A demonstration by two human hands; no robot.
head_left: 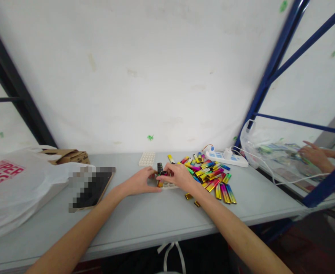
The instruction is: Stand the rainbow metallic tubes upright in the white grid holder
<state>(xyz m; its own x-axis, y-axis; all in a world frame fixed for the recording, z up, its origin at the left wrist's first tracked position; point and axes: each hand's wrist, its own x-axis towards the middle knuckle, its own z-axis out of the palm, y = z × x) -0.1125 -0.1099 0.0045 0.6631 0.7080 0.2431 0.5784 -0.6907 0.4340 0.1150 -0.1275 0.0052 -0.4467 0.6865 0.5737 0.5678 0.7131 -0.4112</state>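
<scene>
A white tray with round pits (170, 185) lies on the grey table, partly covered by my hands. My left hand (140, 181) grips its left side, thumb at the near corner and fingers curled at the far end. The bent fingers of my right hand (180, 176) pinch a small black-and-red piece (164, 173) over the tray. Small black cylindrical pieces (159, 167) stand just beyond, between the hands; their exact kind is too small to tell. Right of my hand lies a loose heap of shiny rainbow-coloured flat tubes (210, 173).
A second white pitted tray (146, 159) lies near the wall. To the left are a dark phone-like slab (94, 190), a white plastic bag (21, 186) and cardboard (70, 156). A power strip (227, 158) with cables sits back right. Another person's hand (315, 156) shows beyond the blue frame (265, 85).
</scene>
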